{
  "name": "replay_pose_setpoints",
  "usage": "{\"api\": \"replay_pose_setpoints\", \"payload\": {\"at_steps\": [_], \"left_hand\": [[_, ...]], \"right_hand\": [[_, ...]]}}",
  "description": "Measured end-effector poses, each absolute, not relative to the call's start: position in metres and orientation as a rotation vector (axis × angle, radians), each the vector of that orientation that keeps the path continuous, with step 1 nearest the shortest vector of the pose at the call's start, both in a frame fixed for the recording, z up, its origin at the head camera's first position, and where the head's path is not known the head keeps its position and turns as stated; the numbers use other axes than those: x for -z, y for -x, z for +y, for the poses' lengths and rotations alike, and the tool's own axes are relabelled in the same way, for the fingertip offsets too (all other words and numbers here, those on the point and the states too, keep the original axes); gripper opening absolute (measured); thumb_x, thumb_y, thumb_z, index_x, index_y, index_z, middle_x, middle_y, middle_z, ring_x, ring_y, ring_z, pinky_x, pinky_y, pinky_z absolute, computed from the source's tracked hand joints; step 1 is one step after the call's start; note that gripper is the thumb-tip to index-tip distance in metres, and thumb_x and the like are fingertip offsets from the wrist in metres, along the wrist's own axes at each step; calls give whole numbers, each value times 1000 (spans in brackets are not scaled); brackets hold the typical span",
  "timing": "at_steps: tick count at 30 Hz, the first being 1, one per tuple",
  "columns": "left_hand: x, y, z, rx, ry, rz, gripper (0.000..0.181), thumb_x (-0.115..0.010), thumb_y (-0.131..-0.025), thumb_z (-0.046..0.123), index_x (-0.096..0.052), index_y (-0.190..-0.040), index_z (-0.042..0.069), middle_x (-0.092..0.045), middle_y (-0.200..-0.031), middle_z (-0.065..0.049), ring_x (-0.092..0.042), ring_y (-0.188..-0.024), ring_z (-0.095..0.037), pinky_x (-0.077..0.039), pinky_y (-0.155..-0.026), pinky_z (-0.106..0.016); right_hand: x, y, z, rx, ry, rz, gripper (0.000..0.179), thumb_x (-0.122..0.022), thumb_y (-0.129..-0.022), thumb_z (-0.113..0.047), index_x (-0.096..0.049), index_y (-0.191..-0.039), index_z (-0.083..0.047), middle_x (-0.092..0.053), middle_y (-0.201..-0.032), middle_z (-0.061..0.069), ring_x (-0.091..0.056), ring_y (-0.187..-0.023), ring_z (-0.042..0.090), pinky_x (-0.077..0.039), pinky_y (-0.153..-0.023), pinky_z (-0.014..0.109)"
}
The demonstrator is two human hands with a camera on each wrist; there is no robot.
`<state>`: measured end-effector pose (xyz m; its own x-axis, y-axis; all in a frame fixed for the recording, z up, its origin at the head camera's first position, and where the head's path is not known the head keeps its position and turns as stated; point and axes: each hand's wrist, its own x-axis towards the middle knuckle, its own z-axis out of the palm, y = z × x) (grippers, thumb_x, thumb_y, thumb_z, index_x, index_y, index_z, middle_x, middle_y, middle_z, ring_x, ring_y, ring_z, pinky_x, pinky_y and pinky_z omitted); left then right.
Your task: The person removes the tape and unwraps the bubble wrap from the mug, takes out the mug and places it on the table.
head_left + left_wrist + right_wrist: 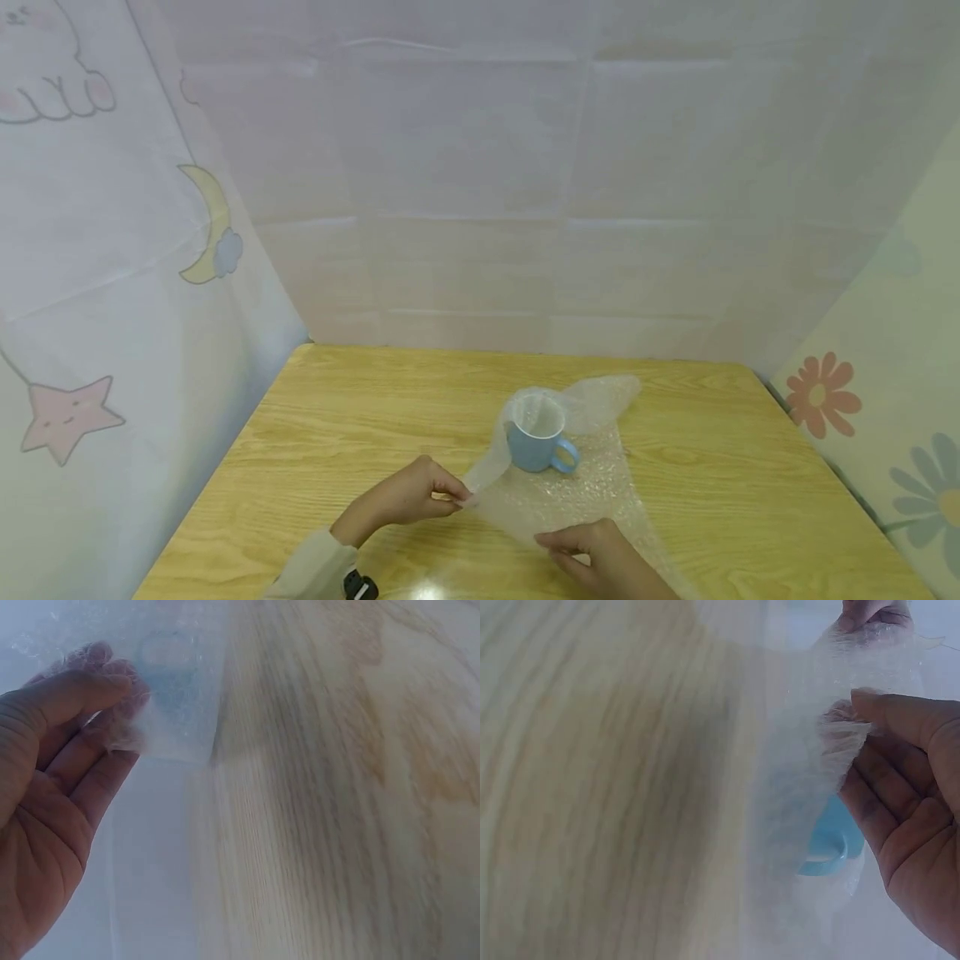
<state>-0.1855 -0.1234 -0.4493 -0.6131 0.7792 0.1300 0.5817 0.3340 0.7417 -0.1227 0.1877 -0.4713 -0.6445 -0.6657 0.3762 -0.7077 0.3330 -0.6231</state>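
Observation:
A light blue mug (531, 450) with a white inside stands upright on a sheet of bubble wrap (592, 479), its handle toward the right. Part of the sheet rises around the mug's left and back sides. My left hand (420, 493) pinches an edge of the sheet at the mug's front left; the left wrist view shows thumb and fingers (112, 690) on the film. Nearer the front edge, my right hand (600, 554) pinches another stretch of the sheet's edge. In the right wrist view the mug (836, 829) shows partly behind the wrap.
The wooden table (360, 400) carries the wrap and mug right of its middle. A pale cloth backdrop (465, 183) hangs behind the table, with printed side cloths at left and right. A small black object (360, 585) sits by the left sleeve (318, 567).

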Motion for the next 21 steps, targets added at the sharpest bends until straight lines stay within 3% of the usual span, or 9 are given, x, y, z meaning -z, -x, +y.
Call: {"api": "replay_pose_setpoints", "payload": {"at_steps": [5, 8, 9, 12, 16, 21], "left_hand": [[453, 181, -127, -1084, -1302, 2361, 21, -65, -88, -9, -73, -105, -2, -71, -105, -7, -62, -96, -4, -48, -83, -17], [454, 179, -128, -1060, -1326, 2353, 27, -63, -87, -11, -72, -110, 0, -69, -110, -3, -56, -74, 5, -49, -74, -13], [455, 178, -128, -1053, -1332, 2348, 29, -62, -87, -12, -72, -111, 1, -68, -111, -2, -54, -74, 7, -49, -73, -12], [455, 175, -129, -1032, -1340, 2322, 35, -59, -86, -15, -71, -114, 2, -67, -115, -1, -31, -52, 5, -44, -57, -9], [456, 171, -131, -1051, -1356, 2295, 44, -50, -81, -20, -70, -114, 0, -67, -116, -5, -15, -43, 5, -30, -44, -8], [461, 170, -134, -1170, -1309, 2261, 37, -44, -89, -15, -67, -117, -4, -68, -113, -12, -18, -44, 7, -33, -45, -10]], "right_hand": [[478, 122, 186, -1169, -1366, -2494, 17, -70, -85, 5, -74, -101, 3, -72, -98, 11, -68, -89, 13, -52, -71, 15], [480, 121, 184, -1149, -1418, -2513, 17, -70, -86, 2, -74, -102, 2, -72, -98, 9, -68, -89, 14, -53, -72, 17], [480, 120, 184, -1154, -1428, -2526, 16, -69, -87, 0, -74, -103, 2, -72, -99, 9, -68, -90, 14, -53, -72, 18], [481, 119, 183, -1180, -1433, -2589, 16, -68, -90, -5, -73, -105, 1, -72, -101, 8, -68, -92, 13, -54, -73, 21], [481, 116, 182, -1228, -1351, -2680, 24, -65, -95, -18, -73, -107, 1, -71, -104, 8, -67, -95, 14, -56, -75, 27], [481, 114, 184, -1331, -1251, -2717, 30, -63, -96, -23, -72, -108, 3, -70, -106, 10, -65, -96, 13, -56, -75, 29]]}}
